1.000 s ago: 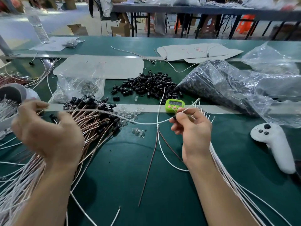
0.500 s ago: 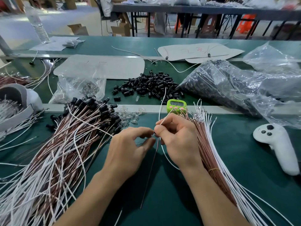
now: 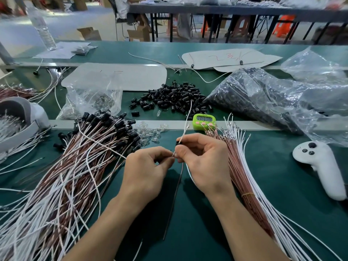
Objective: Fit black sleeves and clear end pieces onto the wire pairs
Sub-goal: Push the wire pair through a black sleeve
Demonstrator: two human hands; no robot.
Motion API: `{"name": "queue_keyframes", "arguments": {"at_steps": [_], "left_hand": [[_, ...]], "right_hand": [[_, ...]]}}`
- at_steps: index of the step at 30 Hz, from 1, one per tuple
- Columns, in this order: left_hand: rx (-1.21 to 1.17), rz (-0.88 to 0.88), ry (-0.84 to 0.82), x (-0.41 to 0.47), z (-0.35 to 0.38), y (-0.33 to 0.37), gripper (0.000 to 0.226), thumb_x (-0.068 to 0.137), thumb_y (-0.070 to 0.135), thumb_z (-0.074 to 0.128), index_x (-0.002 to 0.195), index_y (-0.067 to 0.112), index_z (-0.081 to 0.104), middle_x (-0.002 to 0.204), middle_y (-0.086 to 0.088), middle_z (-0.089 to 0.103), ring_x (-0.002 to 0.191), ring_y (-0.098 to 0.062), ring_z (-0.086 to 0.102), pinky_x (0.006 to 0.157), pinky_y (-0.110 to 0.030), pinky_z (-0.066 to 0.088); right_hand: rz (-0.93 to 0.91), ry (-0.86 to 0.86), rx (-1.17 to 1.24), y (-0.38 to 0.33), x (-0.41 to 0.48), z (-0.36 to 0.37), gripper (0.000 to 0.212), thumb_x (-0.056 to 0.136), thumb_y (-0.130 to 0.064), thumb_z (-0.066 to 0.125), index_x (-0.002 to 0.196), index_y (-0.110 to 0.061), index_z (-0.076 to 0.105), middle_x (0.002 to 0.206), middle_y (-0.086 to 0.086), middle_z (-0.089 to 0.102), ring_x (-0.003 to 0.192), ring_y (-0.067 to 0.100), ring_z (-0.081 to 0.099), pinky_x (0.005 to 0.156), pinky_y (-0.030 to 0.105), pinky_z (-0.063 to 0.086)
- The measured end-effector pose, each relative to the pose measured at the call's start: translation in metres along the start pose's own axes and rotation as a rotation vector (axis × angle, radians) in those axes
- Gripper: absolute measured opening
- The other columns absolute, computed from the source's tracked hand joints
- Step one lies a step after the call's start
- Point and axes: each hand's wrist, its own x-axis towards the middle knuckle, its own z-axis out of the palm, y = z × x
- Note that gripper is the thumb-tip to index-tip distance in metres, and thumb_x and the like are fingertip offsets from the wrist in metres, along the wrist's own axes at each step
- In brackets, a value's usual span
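My left hand (image 3: pixel 148 170) and right hand (image 3: pixel 203 161) meet over the green table (image 3: pixel 293 194), the right pinching a black sleeve (image 3: pixel 177 143) with a white wire (image 3: pixel 185 127) running up out of it, the left pinching that wire just below, fingertips almost touching. A brown wire (image 3: pixel 175 200) trails from under my hands toward me. Loose black sleeves (image 3: pixel 169 98) lie piled beyond the green timer (image 3: pixel 204 119), clear end pieces (image 3: pixel 150 132) beside the finished bundle (image 3: pixel 75 166) on my left, bare wire pairs (image 3: pixel 243 166) on my right
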Motion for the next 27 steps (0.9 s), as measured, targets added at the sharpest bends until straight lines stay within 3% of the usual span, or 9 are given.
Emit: {"name": "queue_keyframes", "arguments": {"at_steps": [5, 8, 10, 13, 17, 23, 27], "left_hand": [[0.073, -0.025, -0.035, 0.0, 0.0, 0.0, 0.012, 0.08, 0.017, 0.084, 0.078, 0.028, 0.08, 0.073, 0.031, 0.068, 0.066, 0.009, 0.064, 0.063, -0.003, 0.041], [0.05, -0.007, -0.031, -0.002, -0.002, 0.004, 0.02, 0.081, 0.02, 0.081, 0.093, 0.034, 0.08, 0.082, 0.032, 0.071, 0.079, 0.012, 0.065, 0.075, -0.006, 0.046], [-0.128, -0.004, -0.003, -0.002, -0.004, 0.008, 0.032, 0.081, 0.016, 0.076, 0.106, 0.037, 0.079, 0.092, 0.028, 0.074, 0.09, 0.007, 0.068, 0.083, -0.009, 0.049], [-0.432, -0.016, 0.017, -0.001, -0.007, 0.013, 0.034, 0.081, 0.015, 0.07, 0.106, 0.036, 0.08, 0.098, 0.015, 0.079, 0.095, -0.006, 0.074, 0.086, -0.017, 0.055], [-0.464, -0.007, 0.012, 0.001, -0.007, 0.013, 0.024, 0.075, 0.016, 0.078, 0.094, 0.032, 0.083, 0.094, 0.01, 0.08, 0.096, -0.009, 0.075, 0.085, -0.021, 0.054], [-0.648, -0.041, 0.005, 0.004, -0.005, 0.011, 0.029, 0.08, -0.009, 0.077, 0.085, 0.019, 0.083, 0.089, -0.004, 0.08, 0.087, -0.016, 0.077, 0.082, -0.021, 0.057], [-0.687, -0.074, 0.001, 0.005, -0.007, 0.012, 0.028, 0.083, -0.012, 0.071, 0.084, 0.014, 0.082, 0.086, -0.007, 0.08, 0.083, -0.014, 0.075, 0.08, -0.02, 0.057]], "right_hand": [[-0.034, 0.05, 0.054, -0.002, 0.004, -0.006, 0.019, 0.077, -0.01, 0.082, 0.089, -0.024, 0.078, 0.075, 0.001, 0.078, 0.063, 0.02, 0.074, 0.066, 0.026, 0.059], [-0.015, 0.02, 0.018, -0.002, 0.003, -0.005, 0.022, 0.072, -0.008, 0.082, 0.087, -0.024, 0.078, 0.079, -0.003, 0.079, 0.071, 0.016, 0.077, 0.07, 0.024, 0.059], [-0.019, 0.001, -0.023, -0.002, 0.001, -0.005, 0.026, 0.073, -0.006, 0.082, 0.088, -0.027, 0.078, 0.083, -0.006, 0.079, 0.076, 0.013, 0.078, 0.073, 0.023, 0.06], [-0.02, -0.022, -0.11, -0.004, 0.0, -0.007, 0.046, 0.075, -0.003, 0.082, 0.111, -0.031, 0.076, 0.085, -0.011, 0.079, 0.078, 0.008, 0.077, 0.075, 0.023, 0.061], [-0.061, -0.057, -0.21, -0.005, -0.006, -0.004, 0.069, 0.078, -0.001, 0.084, 0.137, -0.031, 0.064, 0.089, -0.016, 0.079, 0.08, 0.003, 0.076, 0.078, 0.02, 0.061], [-0.036, -0.045, -0.225, -0.004, -0.006, -0.001, 0.06, 0.078, -0.006, 0.085, 0.132, -0.028, 0.068, 0.088, -0.018, 0.079, 0.08, 0.001, 0.075, 0.079, 0.021, 0.061], [0.034, -0.088, -0.21, -0.002, -0.005, -0.002, 0.043, 0.077, -0.017, 0.085, 0.117, -0.03, 0.075, 0.086, -0.015, 0.079, 0.079, 0.001, 0.076, 0.075, 0.02, 0.06]]}}
